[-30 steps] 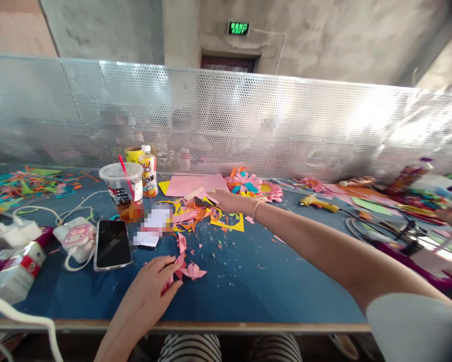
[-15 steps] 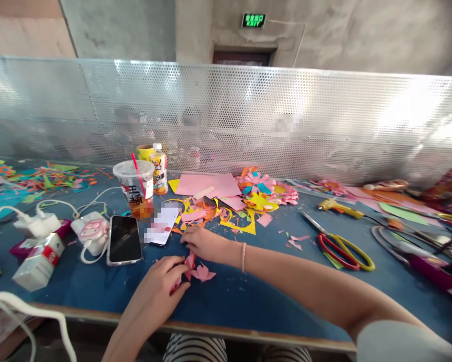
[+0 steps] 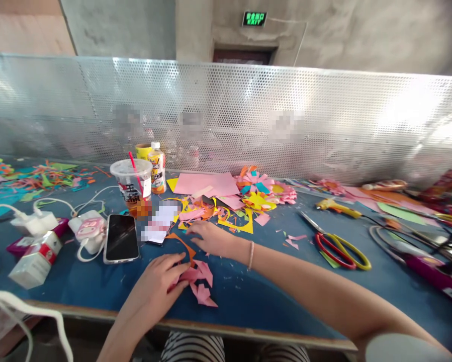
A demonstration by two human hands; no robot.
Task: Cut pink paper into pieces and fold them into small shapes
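My left hand (image 3: 160, 279) rests low over the table, its fingers curved around pink paper scraps (image 3: 202, 281), part of which stay hidden beneath the palm. Other pink pieces stick out past the fingertips to the right. A thin curved orange paper strip (image 3: 185, 247) runs between the two hands, one end near the left fingers. Farther back, my right hand (image 3: 212, 239) is held with fingers apart and loosely bent beside that strip. Nothing shows in its grasp. A pale bracelet (image 3: 251, 255) circles the right wrist.
Colourful paper cuttings (image 3: 233, 221) and paper flowers (image 3: 258, 188) lie behind the hands. Scissors (image 3: 339, 246) and a yellow glue gun (image 3: 337, 207) are at right. Left are phones, including a dark one (image 3: 120, 239), chargers (image 3: 92, 231) and a drink cup (image 3: 130, 186). A perforated metal screen (image 3: 226, 115) stands behind.
The orange strip now shows between my hands. The pink scraps have shifted toward the table's front edge. My right hand has moved slightly right, away from the left one.
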